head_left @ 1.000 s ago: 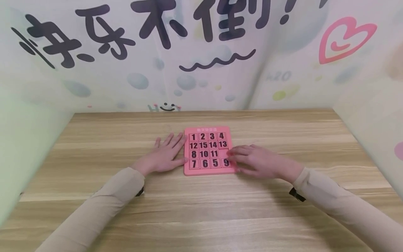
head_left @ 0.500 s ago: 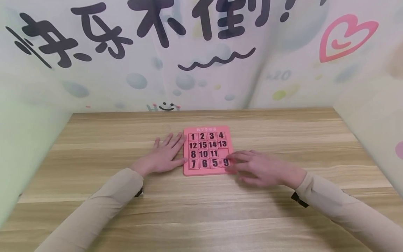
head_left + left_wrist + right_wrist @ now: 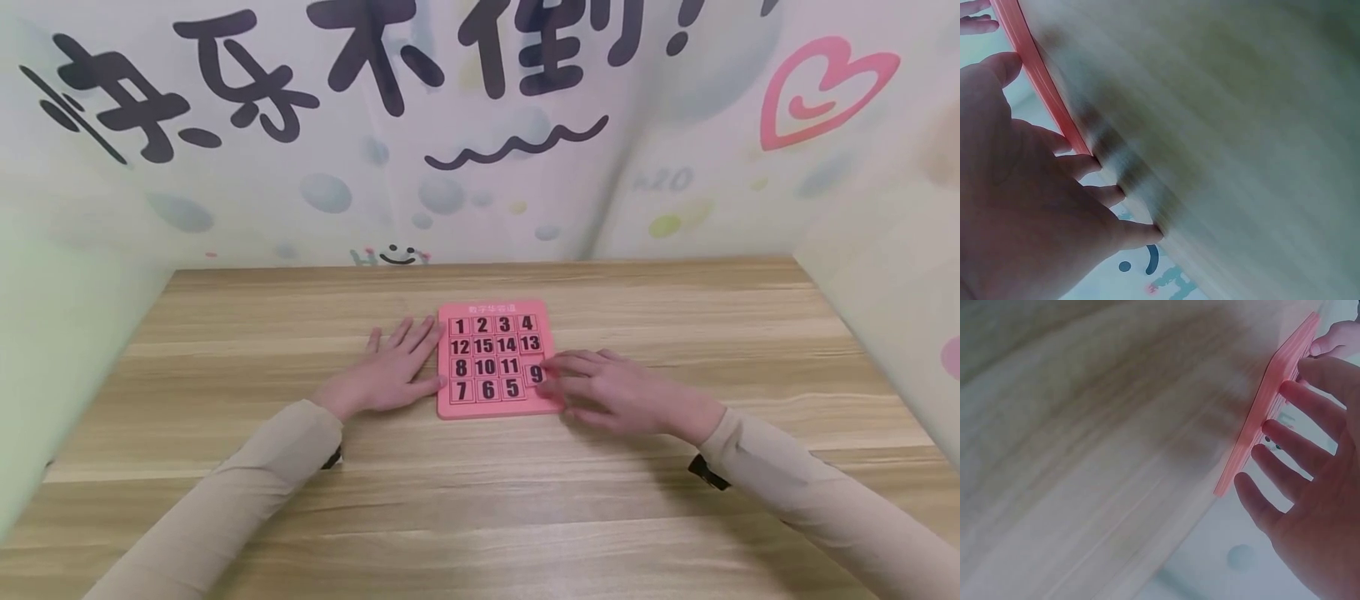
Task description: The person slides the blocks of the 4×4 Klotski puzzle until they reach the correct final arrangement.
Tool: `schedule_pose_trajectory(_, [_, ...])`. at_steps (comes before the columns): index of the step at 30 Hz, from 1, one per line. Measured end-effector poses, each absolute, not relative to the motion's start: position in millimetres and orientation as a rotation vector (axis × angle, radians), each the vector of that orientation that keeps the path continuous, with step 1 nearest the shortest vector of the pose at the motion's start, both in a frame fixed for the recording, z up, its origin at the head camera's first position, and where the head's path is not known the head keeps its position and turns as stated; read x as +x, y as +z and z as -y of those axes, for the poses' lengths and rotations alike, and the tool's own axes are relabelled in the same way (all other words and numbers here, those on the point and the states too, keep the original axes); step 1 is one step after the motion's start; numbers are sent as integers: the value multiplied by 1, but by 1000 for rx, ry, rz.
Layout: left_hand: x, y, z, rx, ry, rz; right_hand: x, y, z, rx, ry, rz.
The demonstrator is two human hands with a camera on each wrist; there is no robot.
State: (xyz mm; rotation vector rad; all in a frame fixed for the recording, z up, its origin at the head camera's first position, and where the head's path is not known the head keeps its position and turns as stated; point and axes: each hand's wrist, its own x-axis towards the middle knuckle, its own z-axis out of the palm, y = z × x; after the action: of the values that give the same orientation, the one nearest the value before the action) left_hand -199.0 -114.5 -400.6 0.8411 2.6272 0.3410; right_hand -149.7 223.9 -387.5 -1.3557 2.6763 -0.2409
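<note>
A pink number slide puzzle [image 3: 480, 410] lies flat on the wooden table, its black-numbered tiles in rows. Its 9 tile [image 3: 535, 376] sits at the right side, partway between the third and bottom rows, with a gap beneath it. My right hand [image 3: 626, 393] reaches over the right edge, fingertips at the 9 tile and fingers slightly bent. On the other side, my left hand [image 3: 386, 375] rests on the table with spread fingers; thumb and forefinger touch the puzzle's left edge. The left wrist view shows that contact along the pink edge [image 3: 1041, 81]. Tile tops are hidden in both wrist views.
The wooden table [image 3: 480, 500] extends around the puzzle. A white wall [image 3: 262, 208] with black lettering and coloured spots rises behind it, and side walls stand left and right. Dark bands [image 3: 707, 473] show under the sleeves.
The 9 tile has slid up from the bottom right corner into the gap below 13. My right fingers dipped toward the lower corner, then moved up with it. The left hand stays put.
</note>
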Motion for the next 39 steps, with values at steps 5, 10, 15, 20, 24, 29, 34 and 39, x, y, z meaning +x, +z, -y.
schedule_pose_trajectory(5, [-198,-401,114,835,353,-2618,-152,-388,-224,-1320,-215,-2711])
schedule_pose_trajectory(10, [-199,-403,112,844,354,-2616,-153,-390,-225,-1283,-256,-2729])
schedule_pose_trajectory(15, [-199,-402,112,850,354,-2617,-152,-391,-225,-1267,-274,-2737])
schedule_pose_trajectory(20, [-200,-401,110,848,356,-2614,-151,-391,-225,-1283,-284,-2731])
schedule_pose_trajectory(24, [-200,-402,111,851,356,-2613,-149,-392,-222,-1327,-277,-2717])
schedule_pose_trajectory(29, [-198,-402,114,851,356,-2618,-145,-391,-212,-1387,-259,-2684])
schedule_pose_trajectory(34, [-199,-402,115,858,361,-2616,-142,-391,-205,-1437,-240,-2651])
schedule_pose_trajectory(39, [-200,-402,116,860,350,-2616,-142,-392,-198,-1443,-206,-2648])
